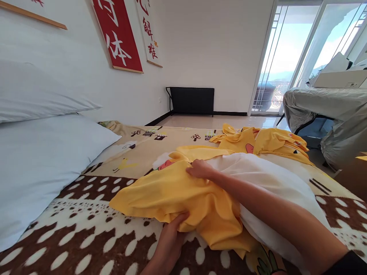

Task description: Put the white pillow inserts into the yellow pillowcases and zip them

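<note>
A yellow pillowcase (172,191) lies bunched across the left end of a white pillow (272,179), part of which it covers. My left hand (170,238) pinches the near edge of the pillowcase, thumb on top and the other fingers mostly hidden below the cloth. Farther up, my right hand (200,169) is closed on the pillowcase fabric near its far side, with my forearm stretched over the white pillow. How far the pillow reaches inside the case is hidden by the folds.
Two white pillows (51,160) are stacked at left on the patterned blanket (114,236). Another crumpled yellow cloth (266,141) with prints lies at the far right of the bed. Beyond are a black folded panel (192,100) and a plastic-covered piece of furniture (338,103).
</note>
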The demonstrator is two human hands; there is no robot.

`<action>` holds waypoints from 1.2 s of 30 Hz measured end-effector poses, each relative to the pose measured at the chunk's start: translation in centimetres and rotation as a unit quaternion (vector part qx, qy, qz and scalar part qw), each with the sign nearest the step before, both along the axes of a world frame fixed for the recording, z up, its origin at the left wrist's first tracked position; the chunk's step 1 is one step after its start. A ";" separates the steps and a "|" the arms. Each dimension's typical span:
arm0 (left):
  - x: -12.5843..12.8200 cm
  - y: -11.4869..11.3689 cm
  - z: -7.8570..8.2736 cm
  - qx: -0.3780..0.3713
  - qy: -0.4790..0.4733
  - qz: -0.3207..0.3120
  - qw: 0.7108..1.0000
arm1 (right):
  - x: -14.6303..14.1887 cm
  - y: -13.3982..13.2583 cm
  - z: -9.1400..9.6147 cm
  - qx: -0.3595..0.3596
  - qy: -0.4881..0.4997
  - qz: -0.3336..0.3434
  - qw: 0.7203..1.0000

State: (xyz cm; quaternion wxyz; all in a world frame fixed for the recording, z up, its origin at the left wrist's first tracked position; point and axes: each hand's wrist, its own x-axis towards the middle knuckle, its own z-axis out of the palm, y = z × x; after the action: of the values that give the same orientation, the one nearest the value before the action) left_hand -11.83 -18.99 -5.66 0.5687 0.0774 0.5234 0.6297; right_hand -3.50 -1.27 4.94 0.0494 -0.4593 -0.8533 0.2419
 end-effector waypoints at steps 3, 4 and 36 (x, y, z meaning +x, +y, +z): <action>-0.4 -0.8 -0.7 -0.006 0.009 -0.007 1.000 | -0.3 1.3 -0.4 0.070 -0.017 -0.058 0.996; -0.5 -1.2 -0.9 0.002 0.008 -0.016 1.000 | 0.0 1.8 -0.4 0.084 -0.024 -0.071 0.994; -15.5 11.5 8.8 -0.041 0.578 -0.212 0.787 | 25.8 7.8 0.9 0.081 -0.090 -0.163 0.979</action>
State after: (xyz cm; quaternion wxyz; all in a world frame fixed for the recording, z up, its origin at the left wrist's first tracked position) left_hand -27.37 -7.48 3.13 0.2819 0.5120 0.7502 0.3092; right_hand 22.30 6.55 5.89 0.0483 -0.6067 -0.7846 0.1187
